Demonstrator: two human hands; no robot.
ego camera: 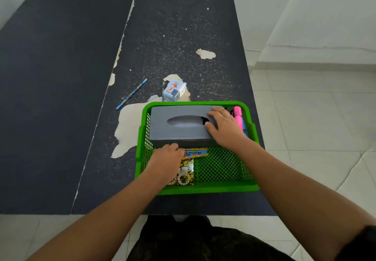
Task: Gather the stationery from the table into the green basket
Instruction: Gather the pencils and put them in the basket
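Peeling dark table (61, 77) | green basket (203, 188) | left hand (166, 157) fingers curled round pencils (197, 152) | right hand (223, 127) flat on grey box (162, 126)

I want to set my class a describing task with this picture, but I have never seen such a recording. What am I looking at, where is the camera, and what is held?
There is no machine here: a person works with two bare hands. The one picture comes from a camera worn on the head, looking forward and down. On the dark, peeling table stands a green plastic mesh basket. In it lie a grey rectangular box with an oval opening, a pink highlighter at its right, a bundle of patterned pencils and a yellow-and-black packet. The right hand lies flat on the grey box. The left hand covers the pencils' ends; whether its fingers grip them cannot be seen. Outside the basket lie a blue patterned pencil and a small picture-printed tin.
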